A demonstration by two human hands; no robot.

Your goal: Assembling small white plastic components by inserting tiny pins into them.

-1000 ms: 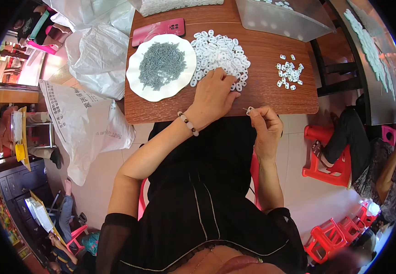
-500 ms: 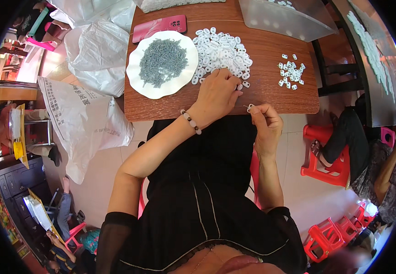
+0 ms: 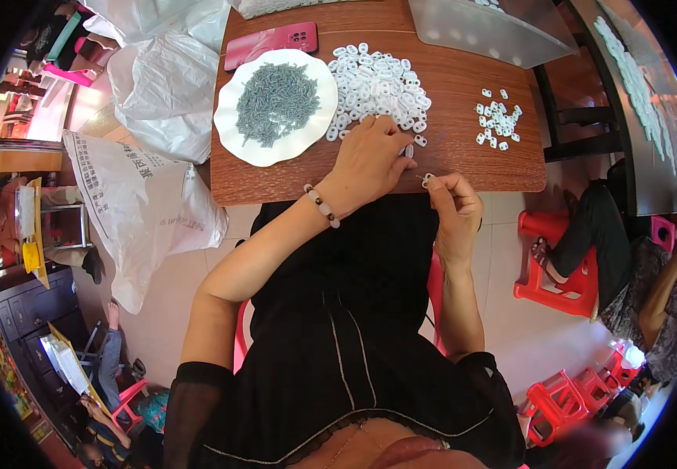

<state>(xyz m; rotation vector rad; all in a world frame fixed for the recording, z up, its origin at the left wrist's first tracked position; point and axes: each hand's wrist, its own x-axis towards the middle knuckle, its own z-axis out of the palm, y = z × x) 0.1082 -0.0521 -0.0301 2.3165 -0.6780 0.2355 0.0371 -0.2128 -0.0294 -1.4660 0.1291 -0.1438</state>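
Observation:
My left hand (image 3: 371, 159) rests at the near edge of a heap of small white oval pieces (image 3: 377, 86), each with two holes. Its fingers are bent. One white piece (image 3: 409, 150) shows between the index finger and thumb; whether they grip it I cannot tell. By the table's front edge, my right hand (image 3: 457, 209) pinches another white two-holed piece (image 3: 427, 181) between thumb and index finger. A thin dark pin tip (image 3: 419, 177) sticks out of that piece toward the left hand. Left of the heap stands a white scalloped plate (image 3: 229, 129) full of short grey pins (image 3: 276, 102).
A pink phone (image 3: 272, 44) lies behind the plate. Toward the right of the brown table (image 3: 463, 168) is a small group of white pieces (image 3: 498, 121), with a clear plastic bin (image 3: 494, 39) behind. White sacks (image 3: 147, 195) stand at left; red stools (image 3: 561, 273) and seated people are at right.
Both hands stay nearly in place. The left hand and its wrist have shifted very slightly left; the right still pinches the white piece.

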